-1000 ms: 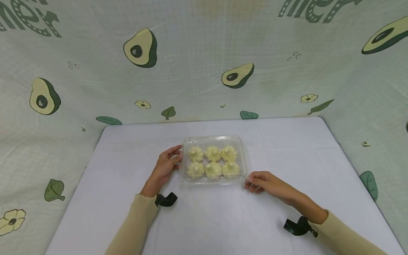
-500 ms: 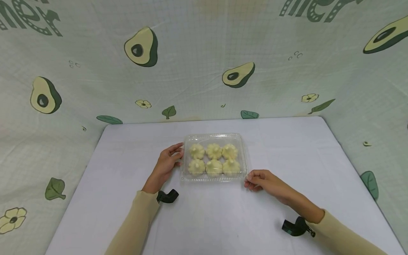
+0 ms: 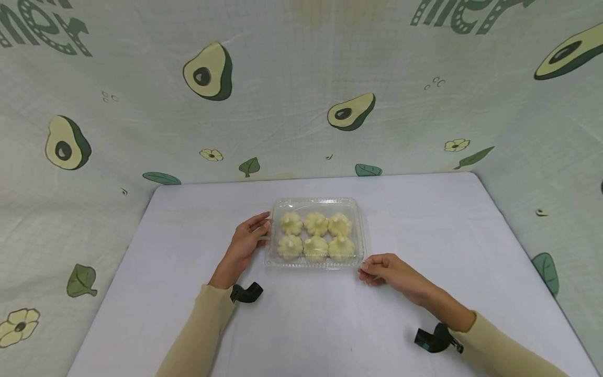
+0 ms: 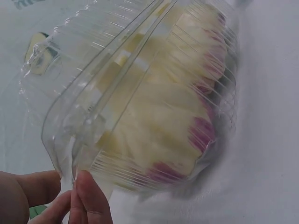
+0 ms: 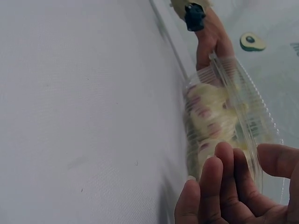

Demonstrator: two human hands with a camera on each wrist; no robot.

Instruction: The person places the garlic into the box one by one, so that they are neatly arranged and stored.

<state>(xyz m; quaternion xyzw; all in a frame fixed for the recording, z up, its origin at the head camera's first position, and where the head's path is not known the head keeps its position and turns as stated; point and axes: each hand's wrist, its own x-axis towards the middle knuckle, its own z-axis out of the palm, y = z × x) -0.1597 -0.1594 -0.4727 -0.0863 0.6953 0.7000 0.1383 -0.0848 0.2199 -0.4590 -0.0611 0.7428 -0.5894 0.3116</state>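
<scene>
A clear plastic clamshell box (image 3: 314, 266) lies on the white table, its lid down. Inside are two rows of pale yellow garlic bulbs (image 3: 316, 246), with purple patches near their lower sides in the left wrist view. My left hand (image 3: 243, 242) is at the box's left side; its thumb and fingers (image 4: 92, 198) pinch the rim. At the near right corner my right hand (image 3: 388, 269) has the rim between its thumb (image 5: 276, 159) and fingertips. The lower fingers of that hand extend beside the box.
White cloth covers the table (image 3: 301, 324). Behind and at both sides hangs a pale green curtain (image 3: 282, 68) printed with avocados and leaves. A black wrist camera mount (image 3: 247, 292) sits on the left wrist, another mount (image 3: 435, 337) on the right.
The box has shifted slightly away from me, mostly between the first two frames. My right hand has moved a little to the left. My left hand stays at the box's left rim.
</scene>
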